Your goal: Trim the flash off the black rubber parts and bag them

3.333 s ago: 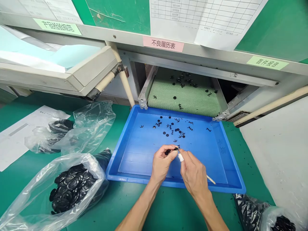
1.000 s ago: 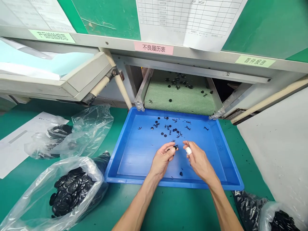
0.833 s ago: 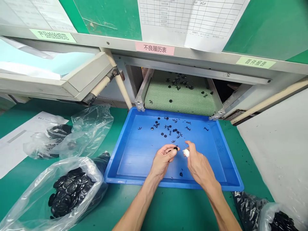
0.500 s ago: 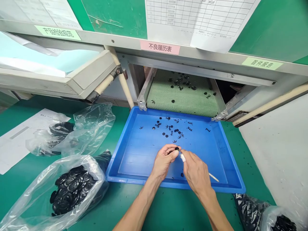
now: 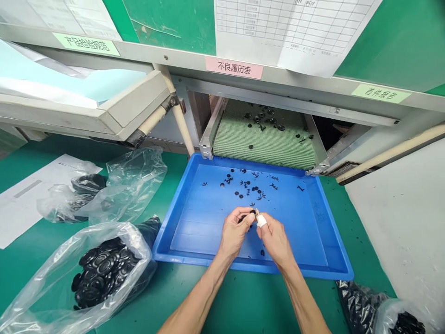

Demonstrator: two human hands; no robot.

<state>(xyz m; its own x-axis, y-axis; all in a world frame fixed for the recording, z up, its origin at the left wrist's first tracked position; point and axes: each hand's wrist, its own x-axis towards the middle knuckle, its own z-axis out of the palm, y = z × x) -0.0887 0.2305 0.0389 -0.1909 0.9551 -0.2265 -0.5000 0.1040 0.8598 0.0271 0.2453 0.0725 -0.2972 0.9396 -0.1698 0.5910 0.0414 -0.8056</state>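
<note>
Over the front half of the blue tray (image 5: pixel 335 232), my left hand (image 5: pixel 234 232) pinches a small round black part (image 5: pixel 252 212) between thumb and fingers. More dark pieces seem tucked in its curled fingers, though they are mostly hidden. My right hand (image 5: pixel 276 239) is closed at the same part, its fingertips meeting the left ones. A white wrap (image 5: pixel 261 220) covers its thumb. The thin stick-like tool it grips is now nearly hidden by the fingers. Several loose black discs and thin scraps (image 5: pixel 256 188) lie in the tray beyond my hands.
A green conveyor belt (image 5: pixel 264 144) carrying black parts ends at the tray's far edge. On the left, an open plastic bag (image 5: pixel 132 232) holds black rings; another clear bag (image 5: pixel 139 181) lies behind it. At lower right stands a bag of black parts (image 5: pixel 361 301).
My right hand has turned and moved slightly left and up against the part. The pale handle that stuck out behind it no longer shows. My left hand has barely moved.
</note>
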